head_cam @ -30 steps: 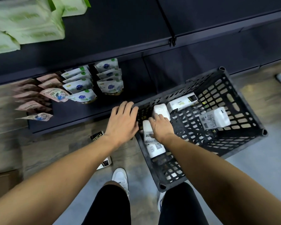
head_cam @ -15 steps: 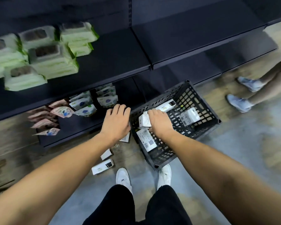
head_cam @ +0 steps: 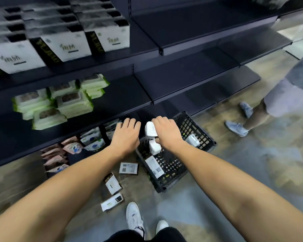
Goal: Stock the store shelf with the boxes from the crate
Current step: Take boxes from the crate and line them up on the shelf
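**Boxes come up out of the crate, bound for the shelf**

Head view: the right hand (head_cam: pixel 166 131), pressed down among the stock a second ago, has risen above the crate (head_cam: pixel 173 180), its fingers clenched round two white boxes (head_cam: pixel 151 130). The left hand (head_cam: pixel 127 135), now off the rim it braced, hangs released at 9 o'clock of them. The view has lifted to a bare shelf (head_cam: pixel 191 79) at 1 o'clock, likely their destination. More boxes wait in the crate, and three lie on the floor (head_cam: pixel 217 198) at 7 o'clock.
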### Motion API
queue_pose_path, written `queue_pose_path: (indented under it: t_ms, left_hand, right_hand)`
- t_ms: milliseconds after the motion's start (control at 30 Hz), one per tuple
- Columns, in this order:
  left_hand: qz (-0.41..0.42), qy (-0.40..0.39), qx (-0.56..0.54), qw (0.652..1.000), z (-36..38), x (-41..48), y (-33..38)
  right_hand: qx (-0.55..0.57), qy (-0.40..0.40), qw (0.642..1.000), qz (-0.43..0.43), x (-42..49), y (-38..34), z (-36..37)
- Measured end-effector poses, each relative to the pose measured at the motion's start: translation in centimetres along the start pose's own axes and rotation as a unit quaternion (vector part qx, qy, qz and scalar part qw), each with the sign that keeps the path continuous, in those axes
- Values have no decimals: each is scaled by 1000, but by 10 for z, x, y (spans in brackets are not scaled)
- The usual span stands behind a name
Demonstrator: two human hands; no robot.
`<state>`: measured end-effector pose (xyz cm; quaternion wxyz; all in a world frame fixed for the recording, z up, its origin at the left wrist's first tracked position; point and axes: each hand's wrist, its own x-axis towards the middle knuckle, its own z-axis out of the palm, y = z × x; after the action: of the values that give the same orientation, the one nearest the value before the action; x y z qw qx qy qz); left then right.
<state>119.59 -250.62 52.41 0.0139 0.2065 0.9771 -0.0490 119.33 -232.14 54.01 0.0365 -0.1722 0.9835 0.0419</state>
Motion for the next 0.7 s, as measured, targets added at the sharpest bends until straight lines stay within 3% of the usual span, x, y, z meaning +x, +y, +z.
queue_pose_path:
  t_ms: [333, 700]
  left_hand:
    - [-68, 19, 25, 997, -36, -46, 4]
    - [-216, 16, 40, 975, -69, -129, 8]
  right_hand:
    - [-11, 67, 996, -53, -19, -5, -42]
    - [-9, 123, 977, -171, -37, -67, -75]
